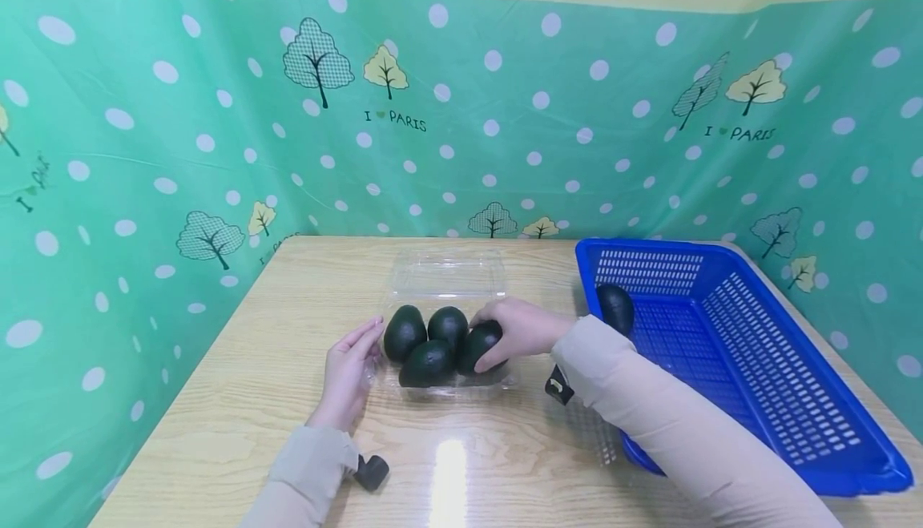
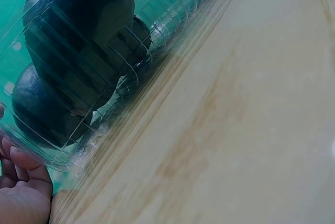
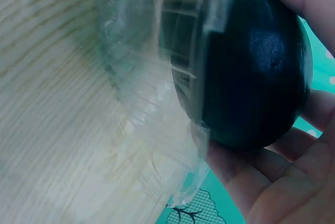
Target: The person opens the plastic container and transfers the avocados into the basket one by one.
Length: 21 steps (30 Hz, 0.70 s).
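My right hand (image 1: pixel 521 328) grips a dark green avocado (image 3: pixel 256 72) at the right end of a clear plastic clamshell container (image 1: pixel 461 391). In the right wrist view, its fingers curl around the avocado, which sits partly behind the clear wall. Three more avocados lie in the container: one at the left (image 1: pixel 405 334), one at the back (image 1: pixel 447 326) and one in front (image 1: pixel 427 364). The container's lid (image 1: pixel 449 273) is folded back, away from me. At the left end, my left hand (image 1: pixel 348 372) pinches the container's edge (image 2: pixel 57 161).
On the right stands a blue plastic basket (image 1: pixel 728 384) with slotted walls. One avocado (image 1: pixel 615 308) lies inside, by its left wall. More clear plastic (image 1: pixel 602 432) shows beside the basket, partly under my right sleeve. A polka-dot curtain (image 1: pixel 461 135) hangs behind the wooden table (image 1: pixel 238 400).
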{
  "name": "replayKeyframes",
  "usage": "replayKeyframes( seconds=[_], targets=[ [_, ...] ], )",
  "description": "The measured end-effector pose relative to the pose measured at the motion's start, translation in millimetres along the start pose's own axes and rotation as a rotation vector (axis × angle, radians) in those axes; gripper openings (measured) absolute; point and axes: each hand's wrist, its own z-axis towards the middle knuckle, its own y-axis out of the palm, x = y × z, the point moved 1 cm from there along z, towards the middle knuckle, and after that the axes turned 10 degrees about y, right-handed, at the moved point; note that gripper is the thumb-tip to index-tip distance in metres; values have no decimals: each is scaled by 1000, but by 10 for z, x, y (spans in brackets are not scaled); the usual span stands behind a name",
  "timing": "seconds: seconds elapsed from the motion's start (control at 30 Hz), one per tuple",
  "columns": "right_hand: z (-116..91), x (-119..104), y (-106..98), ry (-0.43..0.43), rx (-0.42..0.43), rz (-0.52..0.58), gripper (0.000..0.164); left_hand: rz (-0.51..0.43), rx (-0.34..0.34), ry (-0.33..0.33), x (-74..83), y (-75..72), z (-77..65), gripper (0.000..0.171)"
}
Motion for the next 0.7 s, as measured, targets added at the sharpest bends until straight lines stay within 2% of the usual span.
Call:
replayKeyframes(
  seconds=[0.17, 0.7],
  targets=[
    [-12, 12, -43, 8, 9, 28, 58, 0, -4, -3, 2, 2, -1, 38],
    [-6, 37, -88, 20, 12, 75, 64, -12, -7, -12, 12, -8, -3, 43]
  ],
)
